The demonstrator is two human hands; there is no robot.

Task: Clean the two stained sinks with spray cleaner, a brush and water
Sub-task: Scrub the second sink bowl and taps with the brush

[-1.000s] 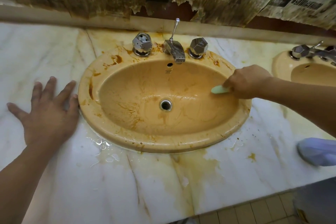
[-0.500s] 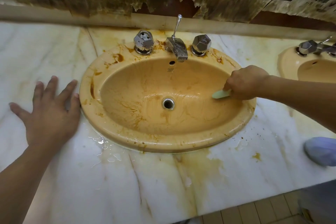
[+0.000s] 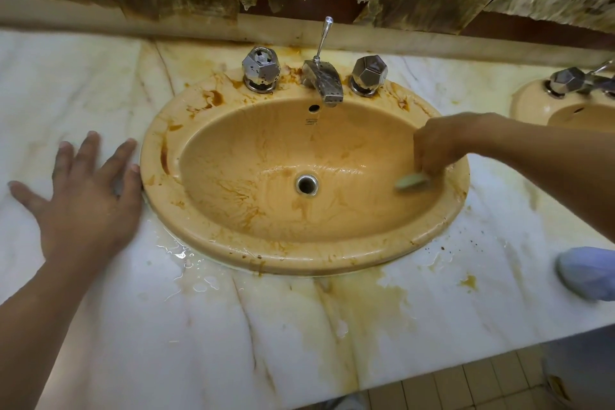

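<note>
the right hand [image 3: 436,146] is curled around a pale green brush [image 3: 411,181], whose head sits against the right inner wall of the near sink [image 3: 233,256], between the drain [image 3: 307,185] and the rim. the hand is blurred, which suggests a scrubbing stroke. gripping from above probably lets the person bear down on the brown streaks that run across the bowl. the left hand [image 3: 83,200] lies flat on the marble countertop [image 3: 233,343], fingers spread and holding nothing, just beside the sink's left rim. it looks like a brace so the body can lean into the scrub. no water shows at the spout [image 3: 324,81], though puddles lie on the counter by the front left rim. heavy stains mark the rim near the left tap handle [image 3: 261,68]. the second sink [image 3: 529,103] sits at the far right edge, well apart. a pale blue object [image 3: 589,273] rests on the counter's right side, too blurred to name.
</note>
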